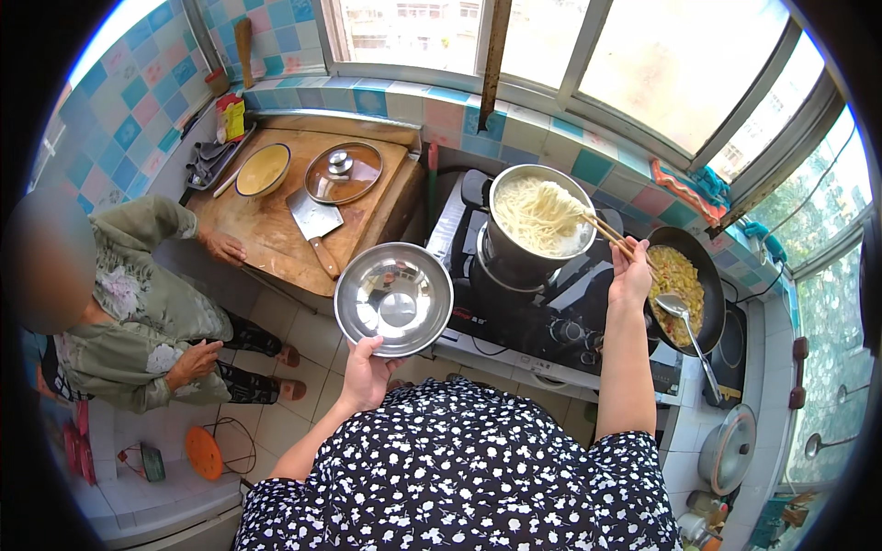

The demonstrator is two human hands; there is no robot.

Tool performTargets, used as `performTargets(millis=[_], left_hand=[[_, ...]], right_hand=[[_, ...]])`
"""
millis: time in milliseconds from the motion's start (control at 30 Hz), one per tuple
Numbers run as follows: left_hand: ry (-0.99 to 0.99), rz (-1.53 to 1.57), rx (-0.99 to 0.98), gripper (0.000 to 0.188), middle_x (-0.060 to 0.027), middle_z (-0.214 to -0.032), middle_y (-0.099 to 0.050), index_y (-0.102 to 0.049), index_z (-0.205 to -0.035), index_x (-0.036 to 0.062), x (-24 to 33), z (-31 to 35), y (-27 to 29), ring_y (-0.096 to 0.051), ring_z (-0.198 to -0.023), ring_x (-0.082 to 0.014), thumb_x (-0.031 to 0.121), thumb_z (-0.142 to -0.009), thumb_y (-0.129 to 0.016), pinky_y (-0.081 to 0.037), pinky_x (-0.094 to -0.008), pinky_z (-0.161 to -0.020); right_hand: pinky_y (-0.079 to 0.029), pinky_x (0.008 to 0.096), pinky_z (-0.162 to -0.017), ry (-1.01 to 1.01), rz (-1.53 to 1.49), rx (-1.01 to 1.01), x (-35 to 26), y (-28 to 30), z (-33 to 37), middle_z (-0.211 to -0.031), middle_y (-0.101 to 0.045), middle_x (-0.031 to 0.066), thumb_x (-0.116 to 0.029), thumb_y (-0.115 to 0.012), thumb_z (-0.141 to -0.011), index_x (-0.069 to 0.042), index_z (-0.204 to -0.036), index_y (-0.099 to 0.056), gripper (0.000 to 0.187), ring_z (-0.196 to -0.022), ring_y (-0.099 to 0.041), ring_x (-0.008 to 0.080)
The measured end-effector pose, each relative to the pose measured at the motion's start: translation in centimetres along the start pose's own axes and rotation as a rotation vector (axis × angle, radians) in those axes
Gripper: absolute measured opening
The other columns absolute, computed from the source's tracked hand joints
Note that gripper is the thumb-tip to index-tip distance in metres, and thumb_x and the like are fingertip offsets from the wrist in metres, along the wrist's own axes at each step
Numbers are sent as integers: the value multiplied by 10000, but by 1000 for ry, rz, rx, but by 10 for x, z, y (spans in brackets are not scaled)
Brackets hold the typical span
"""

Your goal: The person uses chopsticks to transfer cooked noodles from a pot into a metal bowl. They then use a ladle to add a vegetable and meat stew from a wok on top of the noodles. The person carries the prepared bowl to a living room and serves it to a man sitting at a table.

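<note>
My left hand grips the near rim of a shiny steel bowl, thumb over the edge. Nothing lies inside the bowl, which is held in front of the stove, left of the burners. In my right hand is a pair of wooden chopsticks, closed around pale noodles. A clump of these noodles is lifted at the right side of a steel pot; its lower ends still lie among the rest. Right of my hand, a dark frying pan holds yellow scrambled food with a metal spoon.
A wooden cutting board carries a cleaver, a glass lid and a yellow bowl. Another person stands at the left, one hand on the board's edge. The black gas stove lies under my right arm. A lidded pot stands lower right.
</note>
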State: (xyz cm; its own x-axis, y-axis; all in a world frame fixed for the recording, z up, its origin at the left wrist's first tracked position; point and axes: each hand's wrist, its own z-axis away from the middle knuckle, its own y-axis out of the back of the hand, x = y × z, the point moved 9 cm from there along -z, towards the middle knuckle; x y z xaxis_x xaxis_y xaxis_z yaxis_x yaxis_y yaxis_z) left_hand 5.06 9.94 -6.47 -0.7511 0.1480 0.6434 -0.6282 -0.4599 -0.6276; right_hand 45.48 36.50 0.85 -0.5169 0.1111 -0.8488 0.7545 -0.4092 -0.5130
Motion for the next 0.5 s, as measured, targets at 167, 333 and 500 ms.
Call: performTargets(millis=[167,333,500], left_hand=[[-3,-19,-4,461,-86,-1194,-523,-312,-1282,145,0,0,1,-557,-1030,-208,172,-852,-477,-460,-384,-828],[-6,-38,17,438,-87,-1176,-543,-355,-1268,108,-1,0,-2,-561,-1019,-199,190,-855,-475,-469,-365,-821],[-22,-71,53,435,-94,-1154,-576,-434,-1247,37,1,1,-8,-568,-1007,-197,227,-858,-472,-479,-348,-832]], right_hand=[[-533,234,-694,318,323,-120,-43,-26,32,-855,-624,69,-271,-543,-935,5,-931,-620,287,-779,-616,121],[-500,222,-654,561,623,-232,-77,-48,74,-768,-607,42,-234,-543,-939,8,-899,-628,260,-700,-587,95],[-457,207,-610,625,711,-317,-83,-57,111,-745,-598,36,-201,-557,-931,18,-879,-615,233,-663,-557,84]])
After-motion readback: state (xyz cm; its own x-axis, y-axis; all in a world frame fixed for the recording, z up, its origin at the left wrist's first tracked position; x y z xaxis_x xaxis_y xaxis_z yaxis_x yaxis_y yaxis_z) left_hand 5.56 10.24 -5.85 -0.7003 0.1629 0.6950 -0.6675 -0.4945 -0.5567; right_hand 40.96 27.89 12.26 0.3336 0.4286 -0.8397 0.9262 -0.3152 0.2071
